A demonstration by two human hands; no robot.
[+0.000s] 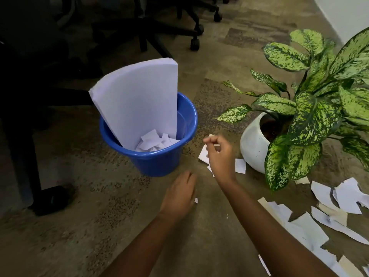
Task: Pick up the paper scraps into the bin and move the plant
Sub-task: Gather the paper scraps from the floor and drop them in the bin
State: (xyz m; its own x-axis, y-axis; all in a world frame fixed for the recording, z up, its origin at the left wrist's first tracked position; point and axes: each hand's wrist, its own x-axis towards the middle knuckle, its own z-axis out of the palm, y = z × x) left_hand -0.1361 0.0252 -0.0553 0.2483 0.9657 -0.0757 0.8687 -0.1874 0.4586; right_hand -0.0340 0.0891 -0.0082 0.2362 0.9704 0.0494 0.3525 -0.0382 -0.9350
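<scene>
A blue bin stands on the carpet, holding a curved stack of white sheets and several crumpled scraps. To its right a speckled green plant grows in a round white pot. My right hand hovers between bin and pot, fingers curled, pinching a small paper scrap. More scraps lie just under and beside it. My left hand is lower, relaxed, holding nothing, with a tiny scrap by its edge.
Many torn paper scraps are strewn over the carpet at the lower right, in front of the pot. Black office chair bases with castors stand behind the bin. A dark desk leg and foot are at the left. A white wall runs at the far right.
</scene>
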